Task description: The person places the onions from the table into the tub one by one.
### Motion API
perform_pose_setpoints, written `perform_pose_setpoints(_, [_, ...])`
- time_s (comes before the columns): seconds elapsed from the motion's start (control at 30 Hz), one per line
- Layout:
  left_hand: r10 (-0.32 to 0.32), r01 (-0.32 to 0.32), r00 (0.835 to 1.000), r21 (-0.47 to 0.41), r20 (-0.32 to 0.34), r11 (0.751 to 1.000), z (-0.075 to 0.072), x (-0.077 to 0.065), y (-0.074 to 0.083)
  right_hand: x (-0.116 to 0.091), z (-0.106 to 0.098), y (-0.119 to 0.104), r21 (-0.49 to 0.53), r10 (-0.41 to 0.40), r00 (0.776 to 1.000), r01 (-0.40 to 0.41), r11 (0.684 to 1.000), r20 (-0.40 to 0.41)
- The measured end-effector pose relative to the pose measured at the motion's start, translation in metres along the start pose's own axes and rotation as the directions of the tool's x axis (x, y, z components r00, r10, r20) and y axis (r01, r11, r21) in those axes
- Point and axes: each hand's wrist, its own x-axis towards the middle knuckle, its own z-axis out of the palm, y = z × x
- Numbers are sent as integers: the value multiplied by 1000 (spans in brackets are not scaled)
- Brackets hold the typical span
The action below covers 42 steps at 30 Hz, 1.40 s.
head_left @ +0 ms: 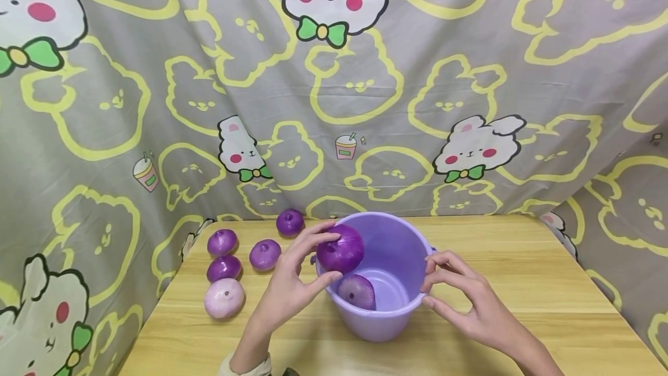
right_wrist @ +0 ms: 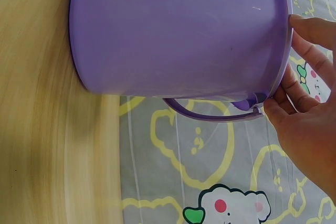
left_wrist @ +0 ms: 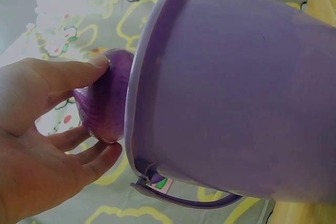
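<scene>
purple onion (head_left: 345,251) — in left hand (head_left: 290,290), above bucket (head_left: 378,325)

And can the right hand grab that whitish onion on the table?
Probably not easily: the right hand has its fingers at the purple bucket, and that bucket and the left hand, holding a purple onion, sit between it and the whitish onion.

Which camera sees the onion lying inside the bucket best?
The head view, because it looks down into the bucket and shows most of that onion. Both wrist views show only the bucket's outside, so they show nothing of it.
</scene>
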Motion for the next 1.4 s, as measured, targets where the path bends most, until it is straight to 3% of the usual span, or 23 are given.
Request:
perform_pose_setpoints(0.53, [22, -22, 1000, -20, -18, 1000, -3, 2, 0, 1, 0, 1, 15, -7, 1000, 7, 1000, 3])
perform_pose_setpoints(0.8, [-21, 19, 998, -23, -67, 1000, -17, 0, -7, -1, 0, 3, 4, 7, 1000, -7, 1000, 10])
perform_pose_setpoints(1.17, [-6, 0, 993, -52, -117, 999, -35, 0, -12, 0, 0, 2, 5, 5, 1000, -5, 1000, 5])
perform_pose_setpoints(1.4, [-39, 32, 990, -55, -134, 998, -42, -2, -12, 0, 0, 2, 7, 7, 1000, -7, 1000, 7])
